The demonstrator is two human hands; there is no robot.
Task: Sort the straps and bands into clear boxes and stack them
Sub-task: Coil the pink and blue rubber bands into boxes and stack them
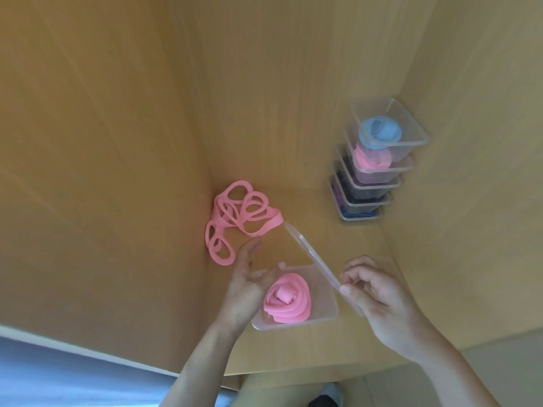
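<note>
Right fingers (pixel 352 275) pinching clear lid (pixel 311 254), left fingers (pixel 252 249) spread against box (pixel 324 308) containing rolled pink band (pixel 289 299)

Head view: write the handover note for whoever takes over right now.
Left hand: open, steadying the clear box holding a rolled pink band.
Right hand: pinches the lid, tilted above the box, not closed.
Done: stack of filled boxes in the right corner.
Left: close the lid, stack this box, deal with the loose pink bands in the left corner.
</note>
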